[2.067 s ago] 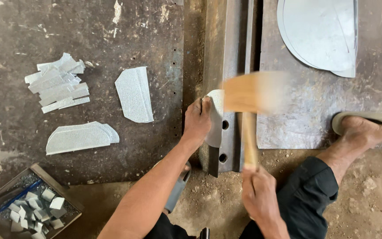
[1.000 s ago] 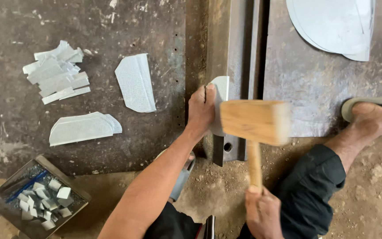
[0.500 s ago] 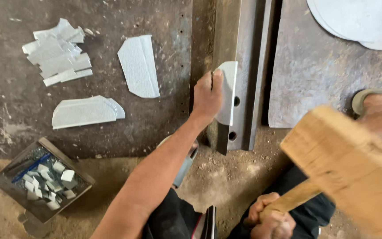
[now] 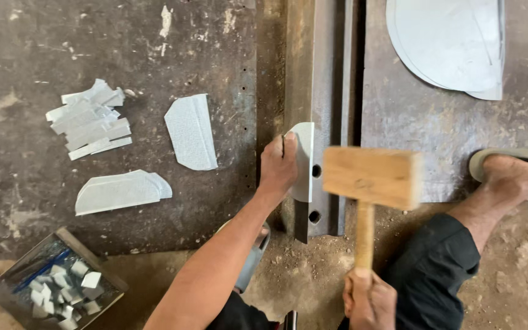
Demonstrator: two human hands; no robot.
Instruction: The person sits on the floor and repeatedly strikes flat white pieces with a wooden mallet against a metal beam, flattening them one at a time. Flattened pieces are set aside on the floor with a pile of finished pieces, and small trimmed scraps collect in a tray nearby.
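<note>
While my left hand pins a small curved sheet piece against the steel rail's edge so it cannot slip, fingers curled over its top, my right hand grips the mallet handle low for swing. Its wooden head hovers just right of the piece. Cut blanks lie left on the plate.

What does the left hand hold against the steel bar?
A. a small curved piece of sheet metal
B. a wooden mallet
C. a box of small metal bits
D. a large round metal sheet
A: the left hand presses a small curved piece of sheet metal against the steel bar, while the wooden mallet is gripped by the right hand.
</note>
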